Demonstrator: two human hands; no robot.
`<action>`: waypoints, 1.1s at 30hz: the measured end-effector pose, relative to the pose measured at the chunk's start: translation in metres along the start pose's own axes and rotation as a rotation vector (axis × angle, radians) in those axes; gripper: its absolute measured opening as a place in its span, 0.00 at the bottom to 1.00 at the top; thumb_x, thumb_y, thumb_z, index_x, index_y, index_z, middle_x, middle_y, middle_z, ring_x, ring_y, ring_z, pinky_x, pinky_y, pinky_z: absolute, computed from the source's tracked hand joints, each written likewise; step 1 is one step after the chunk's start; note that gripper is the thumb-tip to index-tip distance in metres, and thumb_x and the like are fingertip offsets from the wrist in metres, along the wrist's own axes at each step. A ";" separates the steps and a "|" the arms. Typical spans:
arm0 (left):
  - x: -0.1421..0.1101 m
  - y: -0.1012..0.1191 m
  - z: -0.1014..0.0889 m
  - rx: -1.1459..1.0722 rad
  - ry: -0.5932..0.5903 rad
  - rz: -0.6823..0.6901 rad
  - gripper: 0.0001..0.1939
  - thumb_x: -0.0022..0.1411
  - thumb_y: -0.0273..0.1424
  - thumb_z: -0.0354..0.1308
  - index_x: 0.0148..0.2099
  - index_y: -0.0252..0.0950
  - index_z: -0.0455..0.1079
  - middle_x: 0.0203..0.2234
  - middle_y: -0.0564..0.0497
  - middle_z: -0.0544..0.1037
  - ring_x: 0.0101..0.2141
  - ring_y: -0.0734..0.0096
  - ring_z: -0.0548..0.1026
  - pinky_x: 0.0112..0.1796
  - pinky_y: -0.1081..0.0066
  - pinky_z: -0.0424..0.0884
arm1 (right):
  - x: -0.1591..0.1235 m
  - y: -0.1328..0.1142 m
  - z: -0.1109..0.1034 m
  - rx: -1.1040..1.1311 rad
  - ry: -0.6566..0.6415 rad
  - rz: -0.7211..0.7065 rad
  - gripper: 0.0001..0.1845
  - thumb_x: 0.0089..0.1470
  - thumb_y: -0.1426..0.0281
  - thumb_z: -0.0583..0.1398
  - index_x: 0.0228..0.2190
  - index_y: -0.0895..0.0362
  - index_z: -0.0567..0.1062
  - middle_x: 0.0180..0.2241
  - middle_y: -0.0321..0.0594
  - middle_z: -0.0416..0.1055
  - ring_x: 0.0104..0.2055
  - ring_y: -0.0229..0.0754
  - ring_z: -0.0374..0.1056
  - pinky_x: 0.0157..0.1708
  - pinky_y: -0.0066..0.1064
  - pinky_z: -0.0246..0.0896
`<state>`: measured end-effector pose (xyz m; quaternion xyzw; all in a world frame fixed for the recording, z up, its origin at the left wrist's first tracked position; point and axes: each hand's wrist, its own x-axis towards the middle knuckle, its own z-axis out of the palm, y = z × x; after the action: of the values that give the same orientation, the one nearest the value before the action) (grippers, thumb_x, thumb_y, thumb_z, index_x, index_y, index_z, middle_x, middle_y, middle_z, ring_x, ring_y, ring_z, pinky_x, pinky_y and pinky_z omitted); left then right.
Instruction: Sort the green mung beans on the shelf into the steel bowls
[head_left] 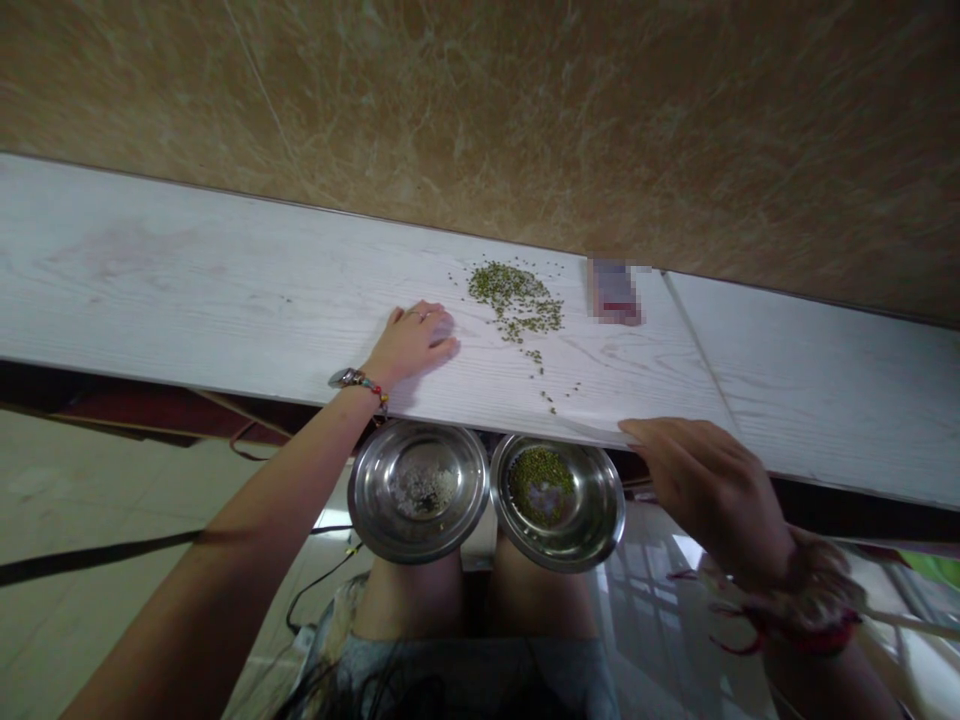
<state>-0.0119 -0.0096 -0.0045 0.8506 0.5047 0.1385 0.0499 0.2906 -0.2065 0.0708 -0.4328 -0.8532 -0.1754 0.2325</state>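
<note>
My left hand (416,343) rests on the white wood-grain tabletop, palm down, fingers loosely apart, holding nothing. To its right lies a loose spread of green mung beans (510,285), with a few paler grains among them and a thin trail towards the front edge. My right hand (705,480) is closed on a thin pale strip (592,432), held low along that edge; its exact kind is unclear. Below the strip, a steel bowl (600,510) on my lap contains mung beans (540,485). Beside it, another steel bowl (367,500) has white grains like rice (431,490) inside.
A blurred-out flat object (615,292) lies right of the beans on the white tabletop (187,270). Behind rises a brown marbled wall (450,110). A seam crosses the top at the right. A black cord (322,580) hangs near my left leg above the tiled floor.
</note>
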 end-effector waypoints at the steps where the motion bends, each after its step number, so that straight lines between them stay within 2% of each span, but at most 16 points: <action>1: 0.000 0.000 0.000 -0.005 0.004 0.002 0.23 0.64 0.40 0.50 0.58 0.37 0.66 0.60 0.41 0.67 0.59 0.52 0.63 0.58 0.52 0.56 | -0.001 0.001 0.002 -0.001 -0.011 0.006 0.14 0.57 0.80 0.53 0.41 0.56 0.73 0.31 0.39 0.77 0.32 0.41 0.72 0.33 0.34 0.66; 9: 0.000 0.001 0.000 -0.003 -0.008 -0.007 0.23 0.64 0.40 0.49 0.57 0.35 0.66 0.60 0.40 0.66 0.60 0.51 0.62 0.58 0.51 0.55 | -0.005 0.008 0.006 -0.075 -0.018 0.060 0.14 0.56 0.81 0.53 0.38 0.57 0.74 0.29 0.39 0.77 0.30 0.40 0.70 0.32 0.32 0.63; 15: 0.000 0.003 -0.001 0.009 -0.017 -0.022 0.24 0.64 0.40 0.49 0.58 0.36 0.66 0.61 0.40 0.66 0.60 0.50 0.63 0.58 0.51 0.54 | 0.002 0.001 0.004 -0.040 -0.023 0.006 0.12 0.59 0.79 0.51 0.37 0.58 0.74 0.28 0.40 0.76 0.30 0.40 0.70 0.32 0.32 0.63; 22: 0.000 0.003 -0.002 0.005 -0.007 -0.011 0.23 0.64 0.40 0.49 0.58 0.36 0.66 0.60 0.40 0.67 0.59 0.50 0.63 0.58 0.51 0.55 | -0.006 0.013 0.009 -0.139 -0.029 0.019 0.15 0.53 0.82 0.52 0.39 0.59 0.74 0.29 0.41 0.76 0.30 0.42 0.69 0.31 0.34 0.62; 28: 0.001 0.001 0.000 -0.007 0.005 0.000 0.23 0.63 0.40 0.49 0.57 0.37 0.66 0.60 0.42 0.67 0.59 0.51 0.63 0.58 0.51 0.55 | -0.002 0.005 0.007 -0.049 -0.009 0.054 0.15 0.56 0.80 0.53 0.41 0.56 0.74 0.29 0.39 0.76 0.30 0.41 0.69 0.33 0.34 0.63; 33: 0.001 0.001 0.000 -0.007 0.008 0.000 0.23 0.63 0.40 0.49 0.57 0.37 0.66 0.60 0.41 0.67 0.60 0.51 0.62 0.58 0.51 0.55 | -0.001 0.005 0.011 -0.069 -0.013 0.018 0.15 0.56 0.80 0.52 0.41 0.58 0.74 0.30 0.42 0.77 0.32 0.42 0.70 0.33 0.34 0.63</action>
<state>-0.0103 -0.0095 -0.0044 0.8498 0.5046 0.1436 0.0508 0.2929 -0.1984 0.0612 -0.4493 -0.8442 -0.1998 0.2133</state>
